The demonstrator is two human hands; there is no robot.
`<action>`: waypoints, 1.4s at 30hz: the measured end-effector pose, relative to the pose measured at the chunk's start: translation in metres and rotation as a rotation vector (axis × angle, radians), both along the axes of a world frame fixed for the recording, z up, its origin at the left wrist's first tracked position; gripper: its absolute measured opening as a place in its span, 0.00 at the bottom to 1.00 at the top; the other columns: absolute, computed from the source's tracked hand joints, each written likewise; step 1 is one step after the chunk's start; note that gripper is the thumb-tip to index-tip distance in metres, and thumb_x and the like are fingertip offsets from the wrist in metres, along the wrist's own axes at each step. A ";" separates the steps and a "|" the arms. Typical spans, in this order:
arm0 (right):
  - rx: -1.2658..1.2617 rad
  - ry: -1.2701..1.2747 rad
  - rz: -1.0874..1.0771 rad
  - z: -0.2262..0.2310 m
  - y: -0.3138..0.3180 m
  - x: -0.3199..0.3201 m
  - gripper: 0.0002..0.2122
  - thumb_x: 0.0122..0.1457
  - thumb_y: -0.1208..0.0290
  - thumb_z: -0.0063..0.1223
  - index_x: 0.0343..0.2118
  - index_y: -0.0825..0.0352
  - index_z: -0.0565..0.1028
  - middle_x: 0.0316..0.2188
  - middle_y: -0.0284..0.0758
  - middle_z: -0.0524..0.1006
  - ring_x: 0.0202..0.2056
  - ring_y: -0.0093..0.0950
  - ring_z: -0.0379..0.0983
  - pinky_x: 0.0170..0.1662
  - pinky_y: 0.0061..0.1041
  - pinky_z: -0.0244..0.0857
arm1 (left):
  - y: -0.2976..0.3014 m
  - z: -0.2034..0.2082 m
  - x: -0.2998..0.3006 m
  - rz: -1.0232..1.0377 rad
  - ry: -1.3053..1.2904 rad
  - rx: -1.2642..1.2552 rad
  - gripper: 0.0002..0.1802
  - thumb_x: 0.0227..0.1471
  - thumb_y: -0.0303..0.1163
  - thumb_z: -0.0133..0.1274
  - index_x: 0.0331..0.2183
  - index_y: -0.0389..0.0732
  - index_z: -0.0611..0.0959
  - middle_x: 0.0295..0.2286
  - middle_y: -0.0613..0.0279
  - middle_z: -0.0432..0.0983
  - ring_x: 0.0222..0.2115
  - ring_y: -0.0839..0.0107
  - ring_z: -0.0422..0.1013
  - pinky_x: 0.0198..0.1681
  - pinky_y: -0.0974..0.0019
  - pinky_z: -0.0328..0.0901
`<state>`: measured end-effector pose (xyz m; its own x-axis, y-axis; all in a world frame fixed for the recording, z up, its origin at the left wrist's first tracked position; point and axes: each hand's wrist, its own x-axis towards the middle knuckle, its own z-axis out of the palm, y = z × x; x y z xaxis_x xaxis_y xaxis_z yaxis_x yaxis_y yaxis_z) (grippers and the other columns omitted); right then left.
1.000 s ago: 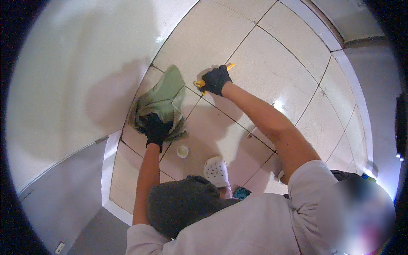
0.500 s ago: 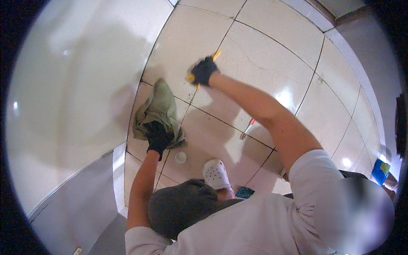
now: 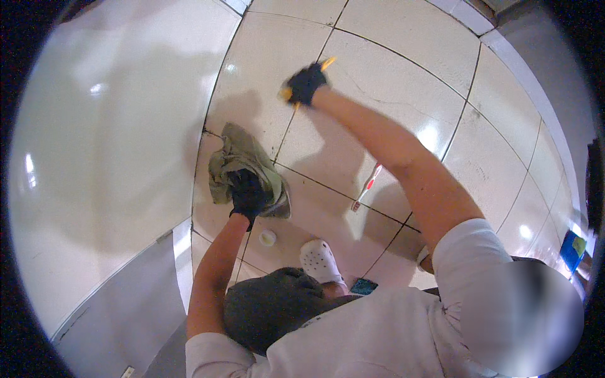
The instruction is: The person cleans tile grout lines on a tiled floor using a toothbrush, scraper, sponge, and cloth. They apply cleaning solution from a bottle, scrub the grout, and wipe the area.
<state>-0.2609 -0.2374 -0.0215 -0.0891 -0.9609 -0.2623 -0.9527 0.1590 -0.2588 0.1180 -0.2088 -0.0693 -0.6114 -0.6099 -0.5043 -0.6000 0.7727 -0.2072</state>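
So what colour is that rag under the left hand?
Olive green, seen in the head view: the rag lies crumpled on the pale floor tiles.

Both hands are gloved in black. The left hand (image 3: 247, 192) is pressed palm down, fingers curled, at the end of a bare left forearm that is extended straight forward from a white sleeve. The right hand (image 3: 305, 84) is held farther forward than the left hand and to its right, fingers closed in a fist-like grip. The right arm is stretched nearly straight, bare from wrist to short white sleeve.
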 end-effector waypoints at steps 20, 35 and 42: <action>0.019 0.017 0.002 -0.006 0.002 0.050 0.10 0.40 0.57 0.51 0.22 0.54 0.78 0.24 0.34 0.78 0.32 0.34 0.74 0.39 0.44 0.57 | 0.008 -0.005 -0.023 0.038 -0.013 -0.128 0.52 0.36 0.63 0.50 0.55 0.37 0.58 0.55 0.49 0.51 0.58 0.40 0.36 0.55 0.35 0.39; 0.049 0.277 0.117 -0.001 0.044 -0.015 0.10 0.52 0.58 0.43 0.25 0.50 0.78 0.26 0.28 0.77 0.32 0.28 0.74 0.34 0.39 0.57 | 0.013 0.015 -0.034 0.049 0.067 -0.154 0.46 0.37 0.64 0.48 0.52 0.41 0.65 0.53 0.53 0.56 0.56 0.42 0.43 0.52 0.31 0.41; 0.071 0.338 0.033 0.013 0.039 -0.037 0.10 0.53 0.57 0.43 0.24 0.48 0.77 0.23 0.26 0.77 0.29 0.27 0.74 0.32 0.37 0.58 | 0.012 0.026 -0.030 0.075 0.222 -0.036 0.43 0.41 0.57 0.47 0.51 0.33 0.64 0.54 0.40 0.53 0.55 0.32 0.40 0.50 0.27 0.36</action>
<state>-0.2979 -0.1987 -0.0087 -0.1513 -0.9450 -0.2900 -0.9877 0.1327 0.0827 0.0876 -0.1970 -0.0435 -0.6568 -0.6733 -0.3396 -0.6896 0.7185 -0.0907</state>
